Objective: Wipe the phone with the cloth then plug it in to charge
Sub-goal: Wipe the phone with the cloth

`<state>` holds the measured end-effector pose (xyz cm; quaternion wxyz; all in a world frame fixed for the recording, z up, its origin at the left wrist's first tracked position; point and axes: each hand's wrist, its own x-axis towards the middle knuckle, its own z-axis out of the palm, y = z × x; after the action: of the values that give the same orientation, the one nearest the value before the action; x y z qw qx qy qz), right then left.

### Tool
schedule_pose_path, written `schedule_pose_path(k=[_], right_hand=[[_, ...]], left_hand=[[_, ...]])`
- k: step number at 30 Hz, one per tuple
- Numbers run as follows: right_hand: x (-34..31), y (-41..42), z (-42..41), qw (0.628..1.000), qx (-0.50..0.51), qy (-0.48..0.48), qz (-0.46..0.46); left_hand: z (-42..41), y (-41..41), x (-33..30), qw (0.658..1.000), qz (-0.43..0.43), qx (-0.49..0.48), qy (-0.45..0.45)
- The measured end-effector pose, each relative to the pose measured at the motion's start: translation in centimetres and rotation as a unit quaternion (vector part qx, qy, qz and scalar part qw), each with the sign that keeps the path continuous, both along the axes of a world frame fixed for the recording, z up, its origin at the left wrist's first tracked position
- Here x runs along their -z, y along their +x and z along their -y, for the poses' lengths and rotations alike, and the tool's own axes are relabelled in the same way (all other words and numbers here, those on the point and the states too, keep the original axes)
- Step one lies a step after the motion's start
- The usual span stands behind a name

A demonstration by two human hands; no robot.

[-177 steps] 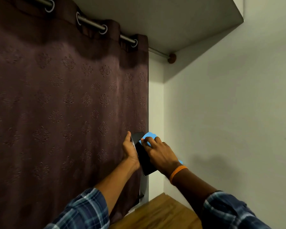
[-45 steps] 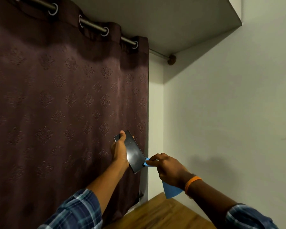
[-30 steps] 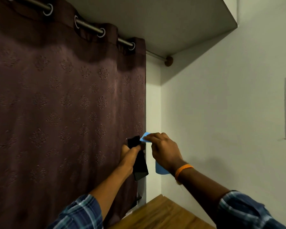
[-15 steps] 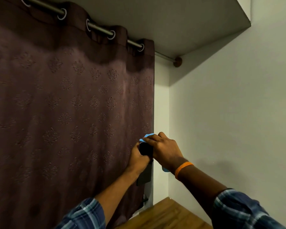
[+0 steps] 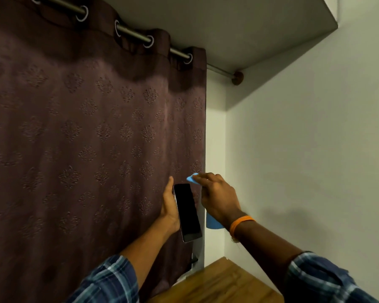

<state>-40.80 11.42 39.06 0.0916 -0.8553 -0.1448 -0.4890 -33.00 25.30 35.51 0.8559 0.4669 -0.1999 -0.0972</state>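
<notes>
Since half a second ago, your right hand (image 5: 217, 197) lifted cloth (image 5: 212, 221) off phone (image 5: 187, 212); dark screen now bare, facing you. Embossed maroon curtain (image 5: 85, 138) behind, smooth pale wall (image 5: 304, 149) right, wood surface (image 5: 217, 283) below. Left hand (image 5: 169, 206) grips phone's left edge, long axis near upright. Right fingers pinch blue cloth just right of phone's top. Glossy slab, soft cloth. No charger visible.
</notes>
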Motion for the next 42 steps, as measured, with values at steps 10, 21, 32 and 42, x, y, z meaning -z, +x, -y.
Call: schedule_pose_path(k=[10,21,32,42], right_hand=[[2.8,0.8,-1.2,0.987,0.015,-0.109,-0.119],[7.5,0.1,0.4,0.959,-0.009,-0.166,-0.230],[13.9,0.9,0.5,0.892,-0.051,0.120,-0.433],[28.7,1.8,1.0,0.735,-0.032,0.336,-0.588]], left_hand=[[1.3,-0.2,1.1,0.997,-0.070,-0.003,-0.013],[0.5,3.2,3.0,0.985,-0.129,-0.112,0.031],[-5.6,4.9,14.2,0.947,-0.220,-0.191,0.133],[-17.4,2.7,31.5,0.801,-0.273,-0.392,0.360]])
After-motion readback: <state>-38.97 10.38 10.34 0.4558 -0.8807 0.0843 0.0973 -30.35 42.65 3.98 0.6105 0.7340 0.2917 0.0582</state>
